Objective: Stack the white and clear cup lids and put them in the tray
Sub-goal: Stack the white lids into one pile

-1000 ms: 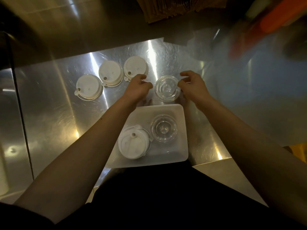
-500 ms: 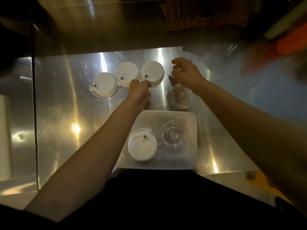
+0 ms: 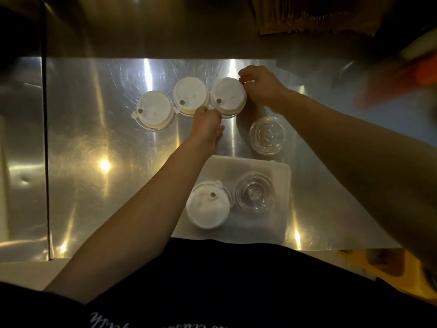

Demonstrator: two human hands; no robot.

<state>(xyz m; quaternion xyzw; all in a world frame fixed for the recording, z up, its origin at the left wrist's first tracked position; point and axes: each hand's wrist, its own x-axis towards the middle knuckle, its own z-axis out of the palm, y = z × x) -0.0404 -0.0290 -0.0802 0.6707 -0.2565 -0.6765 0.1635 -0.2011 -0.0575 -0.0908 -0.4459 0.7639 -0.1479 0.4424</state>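
Three white lids lie in a row on the steel counter: a left white lid (image 3: 155, 111), a middle white lid (image 3: 190, 95) and a right white lid (image 3: 228, 95). My left hand (image 3: 208, 125) pinches the near edge of the right white lid, and my right hand (image 3: 260, 87) grips its far right edge. A clear lid (image 3: 267, 134) rests on the counter just beyond the white tray (image 3: 282, 202). Inside the tray sit a stack of white lids (image 3: 208, 208) and a stack of clear lids (image 3: 254, 194).
The steel counter (image 3: 94, 138) has a seam running down its left side. Brown paper bags (image 3: 295, 17) stand at the back right, and blurred orange objects (image 3: 421, 72) lie at the far right. My dark shirt fills the bottom of the view.
Both hands left the clear lid on the counter and moved back and left to the right white lid, closing on its edges. The camera tilted, shifting the scene lower in view.
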